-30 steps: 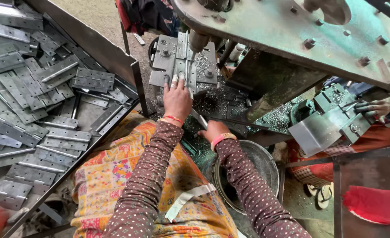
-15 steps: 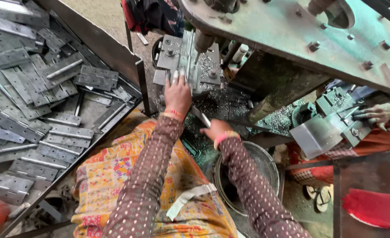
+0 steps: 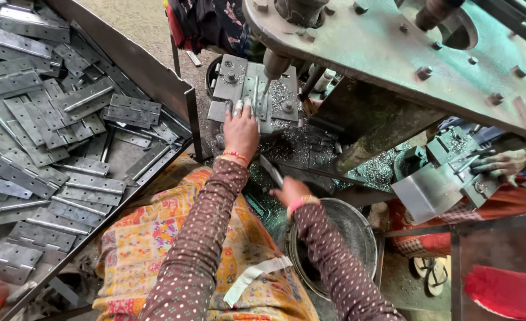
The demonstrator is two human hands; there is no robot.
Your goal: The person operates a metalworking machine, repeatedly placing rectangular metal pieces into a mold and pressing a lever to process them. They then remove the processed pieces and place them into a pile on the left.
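A small metalworking workshop is showing here, seen from above. Across the upper right of the frame a heavy green-painted steel machine frame point(image 3: 393, 53) with bolts is looming, its punch point(image 3: 273, 66) hanging over a grey die block point(image 3: 248, 89). Bright metal shavings point(image 3: 298, 145) are lying scattered around the block's base and over the dark machine bed at centre. Filling the left side, a large sheet-metal tray point(image 3: 156, 71) is holding heaps of flat grey hinges point(image 3: 49, 119). A dented metal bucket point(image 3: 346, 232) is sitting at lower centre. At the right edge, another worker's hand point(image 3: 503, 163) is resting on a second green press point(image 3: 453, 172).
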